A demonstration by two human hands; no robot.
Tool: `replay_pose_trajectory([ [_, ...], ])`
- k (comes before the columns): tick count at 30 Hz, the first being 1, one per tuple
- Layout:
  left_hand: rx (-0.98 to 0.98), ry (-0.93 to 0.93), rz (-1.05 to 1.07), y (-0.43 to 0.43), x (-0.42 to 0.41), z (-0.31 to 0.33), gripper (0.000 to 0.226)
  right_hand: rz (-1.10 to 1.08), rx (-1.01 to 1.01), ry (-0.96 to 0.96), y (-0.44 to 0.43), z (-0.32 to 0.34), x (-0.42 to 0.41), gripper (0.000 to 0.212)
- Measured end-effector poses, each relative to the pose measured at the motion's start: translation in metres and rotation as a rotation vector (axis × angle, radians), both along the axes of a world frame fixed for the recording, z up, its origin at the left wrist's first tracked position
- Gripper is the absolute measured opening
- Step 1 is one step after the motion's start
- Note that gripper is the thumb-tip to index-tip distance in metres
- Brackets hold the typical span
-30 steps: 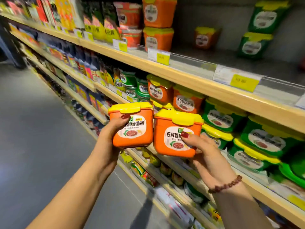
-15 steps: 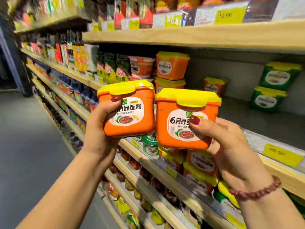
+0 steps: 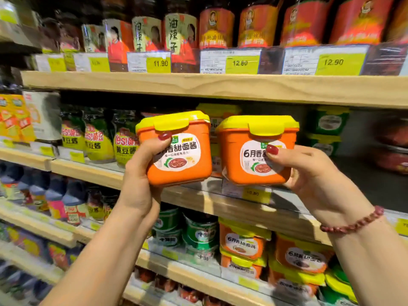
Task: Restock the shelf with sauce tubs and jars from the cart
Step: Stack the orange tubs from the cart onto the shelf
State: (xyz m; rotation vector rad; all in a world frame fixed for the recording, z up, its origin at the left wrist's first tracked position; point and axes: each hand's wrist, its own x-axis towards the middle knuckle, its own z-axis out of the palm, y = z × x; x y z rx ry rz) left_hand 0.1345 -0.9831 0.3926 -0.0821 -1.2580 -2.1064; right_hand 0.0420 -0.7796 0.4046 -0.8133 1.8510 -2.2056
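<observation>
I hold two orange sauce tubs with yellow lids side by side in front of the middle wooden shelf (image 3: 220,202). My left hand (image 3: 141,180) grips the left tub (image 3: 187,171), thumb across its label. The right tub (image 3: 247,173) is gripped by my right hand (image 3: 309,173), with the thumb on the label and a bead bracelet on the wrist. Both tubs are upright, level with the shelf opening, just above its front edge. More orange tubs (image 3: 217,129) stand stacked on the shelf behind them. The cart is out of view.
Green-and-yellow sauce pouches (image 3: 97,138) fill the shelf left of the tubs; green tubs (image 3: 329,122) sit at the back right, beside a bare dark stretch of shelf (image 3: 364,180). Jars (image 3: 256,27) and price tags line the shelf above. Orange and green tubs (image 3: 242,246) fill the shelf below.
Both hands have raised the tubs and brought them closer to the middle shelf. My view has tilted up and turned towards the shelf front.
</observation>
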Motion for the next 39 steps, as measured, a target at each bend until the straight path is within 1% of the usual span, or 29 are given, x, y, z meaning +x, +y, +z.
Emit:
replay_pose_trajectory([
  [2,0.027,0.020,-0.018,-0.015,-0.003,0.001,0.014,-0.067,-0.024,0.015,-0.004,0.003,-0.005,0.081],
  [3,0.050,0.031,-0.038,-0.021,-0.004,0.002,0.018,-0.112,-0.019,0.019,-0.005,0.004,-0.008,0.082],
  [4,0.069,0.039,-0.055,-0.026,-0.006,0.002,0.027,-0.153,-0.007,0.016,-0.006,0.005,-0.011,0.078],
  [6,0.081,0.019,-0.083,-0.030,-0.009,0.001,0.048,-0.219,0.016,0.008,-0.008,0.006,-0.017,0.063],
  [7,0.080,0.003,-0.092,-0.030,-0.009,0.002,0.054,-0.250,0.038,0.005,-0.009,0.005,-0.021,0.062],
  [10,0.086,-0.032,-0.134,-0.029,-0.017,0.001,0.058,-0.340,0.112,-0.040,-0.013,-0.001,-0.036,0.063],
  [13,0.112,-0.048,-0.162,-0.026,-0.024,-0.002,0.059,-0.369,0.198,-0.110,-0.015,-0.010,-0.048,0.051],
  [15,0.125,-0.040,-0.175,-0.025,-0.028,-0.003,0.058,-0.365,0.265,-0.110,-0.014,-0.013,-0.055,0.039],
  [16,0.130,-0.037,-0.177,-0.025,-0.030,-0.004,0.058,-0.348,0.309,-0.101,-0.013,-0.014,-0.057,0.036],
  [17,0.132,-0.038,-0.175,-0.025,-0.031,-0.005,0.058,-0.323,0.353,-0.094,-0.011,-0.013,-0.058,0.037],
  [18,0.131,-0.041,-0.171,-0.025,-0.033,-0.006,0.058,-0.303,0.392,-0.083,-0.008,-0.013,-0.060,0.044],
  [21,0.126,-0.039,-0.148,-0.023,-0.038,-0.005,0.058,-0.295,0.513,0.008,-0.001,-0.012,-0.063,0.076],
  [23,0.129,-0.024,-0.134,-0.020,-0.042,-0.004,0.056,-0.278,0.573,0.048,0.003,-0.013,-0.064,0.081],
  [24,0.137,-0.016,-0.125,-0.019,-0.044,-0.004,0.055,-0.267,0.592,0.056,0.005,-0.014,-0.064,0.078],
  [27,0.145,0.000,-0.107,-0.015,-0.046,-0.004,0.051,-0.206,0.612,0.040,0.013,-0.016,-0.063,0.049],
  [28,0.140,-0.001,-0.105,-0.014,-0.046,-0.004,0.050,-0.190,0.618,0.027,0.016,-0.016,-0.064,0.047],
  [29,0.134,-0.001,-0.106,-0.011,-0.045,-0.004,0.050,-0.180,0.629,0.009,0.018,-0.015,-0.063,0.053],
  [31,0.114,0.001,-0.105,-0.006,-0.042,-0.003,0.050,-0.180,0.638,-0.030,0.023,-0.015,-0.066,0.070],
  [32,0.105,0.002,-0.104,-0.004,-0.041,-0.003,0.050,-0.178,0.641,-0.033,0.026,-0.014,-0.066,0.070],
  [34,0.082,0.005,-0.099,0.001,-0.039,-0.002,0.048,-0.179,0.649,0.000,0.033,-0.009,-0.061,0.049],
  [35,0.072,0.011,-0.104,0.003,-0.038,-0.002,0.043,-0.192,0.652,0.020,0.036,-0.005,-0.058,0.045],
  [36,0.061,0.021,-0.114,0.005,-0.038,-0.002,0.037,-0.210,0.651,0.042,0.041,-0.002,-0.054,0.054],
  [37,0.047,0.031,-0.128,0.007,-0.038,-0.002,0.029,-0.238,0.655,0.071,0.044,0.002,-0.050,0.072],
  [38,0.030,0.036,-0.139,0.009,-0.038,-0.002,0.023,-0.289,0.661,0.120,0.048,0.005,-0.044,0.084],
  [39,0.014,0.037,-0.145,0.011,-0.039,-0.002,0.019,-0.352,0.648,0.186,0.050,0.009,-0.037,0.085],
])
